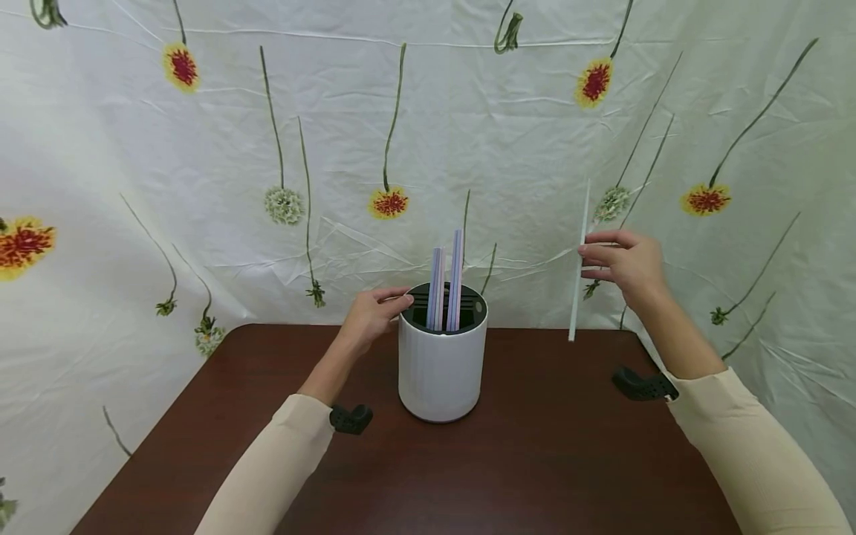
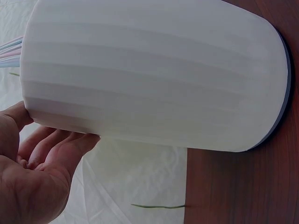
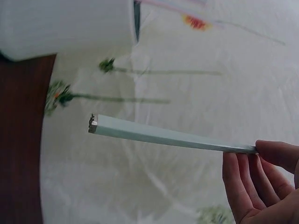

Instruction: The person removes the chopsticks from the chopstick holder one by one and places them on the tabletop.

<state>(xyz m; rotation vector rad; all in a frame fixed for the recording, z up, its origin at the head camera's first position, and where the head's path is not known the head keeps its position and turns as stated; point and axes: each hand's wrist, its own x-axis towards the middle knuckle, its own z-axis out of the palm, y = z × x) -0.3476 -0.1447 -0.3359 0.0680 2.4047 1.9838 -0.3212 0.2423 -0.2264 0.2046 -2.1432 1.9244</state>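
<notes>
A white round desk holder (image 1: 441,379) with a dark divided top stands upright on the table. Bundles of thin striped strips (image 1: 435,290) in lilac, pink and blue stick up out of it. At its upper left edge, my left hand (image 1: 374,316) holds the holder; in the left wrist view the thumb is at the rim and the fingers (image 2: 70,149) lie against the side wall. Off to the right, my right hand (image 1: 622,267) pinches a long, thin pale strip (image 3: 159,134) near one end between thumb and fingertips. The strip hangs nearly upright in the air, its lower end rough and silvery.
The dark brown wooden table (image 1: 535,461) reaches back to a white cloth (image 1: 468,134) printed with flowers, hanging behind it. Dark bands (image 1: 351,420) sit at both wrists, over cream sleeves.
</notes>
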